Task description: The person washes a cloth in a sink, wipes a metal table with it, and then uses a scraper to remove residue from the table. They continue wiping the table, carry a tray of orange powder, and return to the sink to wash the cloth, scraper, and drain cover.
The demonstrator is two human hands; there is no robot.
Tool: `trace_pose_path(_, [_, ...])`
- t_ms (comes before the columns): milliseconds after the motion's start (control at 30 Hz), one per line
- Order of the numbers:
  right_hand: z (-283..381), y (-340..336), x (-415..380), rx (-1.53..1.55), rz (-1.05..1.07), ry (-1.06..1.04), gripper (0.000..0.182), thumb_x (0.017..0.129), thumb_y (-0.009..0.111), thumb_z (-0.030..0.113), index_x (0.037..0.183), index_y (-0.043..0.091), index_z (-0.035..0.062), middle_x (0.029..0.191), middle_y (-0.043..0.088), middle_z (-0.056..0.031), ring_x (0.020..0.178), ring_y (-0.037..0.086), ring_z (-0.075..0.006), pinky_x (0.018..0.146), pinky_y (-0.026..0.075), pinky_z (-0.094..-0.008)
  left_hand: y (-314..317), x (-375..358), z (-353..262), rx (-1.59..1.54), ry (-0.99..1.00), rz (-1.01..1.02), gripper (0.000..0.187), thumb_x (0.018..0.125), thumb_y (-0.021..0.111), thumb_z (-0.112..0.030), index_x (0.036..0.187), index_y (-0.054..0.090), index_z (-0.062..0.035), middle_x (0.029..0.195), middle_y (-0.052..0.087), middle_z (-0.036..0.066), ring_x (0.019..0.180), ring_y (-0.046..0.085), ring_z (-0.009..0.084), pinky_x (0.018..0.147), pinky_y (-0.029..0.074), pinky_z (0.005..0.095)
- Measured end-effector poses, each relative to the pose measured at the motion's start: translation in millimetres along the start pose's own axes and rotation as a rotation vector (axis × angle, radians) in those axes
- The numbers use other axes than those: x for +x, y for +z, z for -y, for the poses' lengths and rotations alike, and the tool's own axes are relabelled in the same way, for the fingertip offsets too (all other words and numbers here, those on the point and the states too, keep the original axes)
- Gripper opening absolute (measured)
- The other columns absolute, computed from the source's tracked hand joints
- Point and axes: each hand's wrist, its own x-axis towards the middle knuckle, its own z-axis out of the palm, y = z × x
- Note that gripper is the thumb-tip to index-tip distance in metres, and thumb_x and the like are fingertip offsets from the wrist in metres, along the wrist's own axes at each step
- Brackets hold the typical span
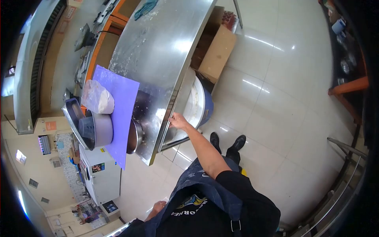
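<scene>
bag (96,98), pan (104,130), board (123,89): left of right hand (177,120) | surface (152,55): edge at right hand | left hand (159,206): lowered, finger state cannot be told | right hand: fingers closed on surface's edge | tub (208,103): just beyond it

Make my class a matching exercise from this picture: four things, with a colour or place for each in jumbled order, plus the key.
Things
1. Right hand
2. Board
3. Cardboard box
4. Shoes

Colours or places
A. Black
B. At the edge of the steel table
C. Brown
D. Purple

Pairs: 1-B; 2-D; 3-C; 4-A
</scene>
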Motion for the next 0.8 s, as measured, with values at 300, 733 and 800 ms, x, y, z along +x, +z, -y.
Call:
trace_pose_path(300, [-1.8,-15.2,14.9,-0.158,0.26,0.014,0.022,0.092,0.047,0.01,0.109,0.056,-0.001,0.089,0.063,-0.01,0.081,0.063,-0.019,0.064,0.054,-0.0331,8.5,22.9,-79.8,-0.397,-0.379,0.143,0.04,0.089,0.053,-0.031,0.122,0.051,-0.0097,0.113,0.06,0.01,0.1,0.058,0.0277,0.082,0.048,0.0465])
trace_pose_path(733, [124.7,-165.5,13.7,-0.834,0.545,0.038,0.037,0.085,0.062,0.036,0.103,0.059,0.0037,0.096,0.064,-0.0155,0.09,0.062,-0.0277,0.08,0.048,-0.0368,-60.7,199.4,-266.9,-0.649,-0.164,0.215,0.043,0.088,0.052,-0.034,0.125,0.049,-0.0118,0.117,0.058,0.01,0.105,0.056,0.0299,0.086,0.045,0.0503])
trace_pose_path(800, [180.1,-205.9,23.9,-1.033,0.62,0.161,0.037,0.086,0.061,0.035,0.107,0.058,0.0043,0.096,0.065,-0.0143,0.091,0.063,-0.0264,0.08,0.048,-0.0362,-81.7,215.0,-293.6,-0.772,-0.179,0.17,0.044,0.088,0.052,-0.035,0.126,0.049,-0.0121,0.118,0.058,0.01,0.106,0.055,0.0302,0.086,0.045,0.0509])
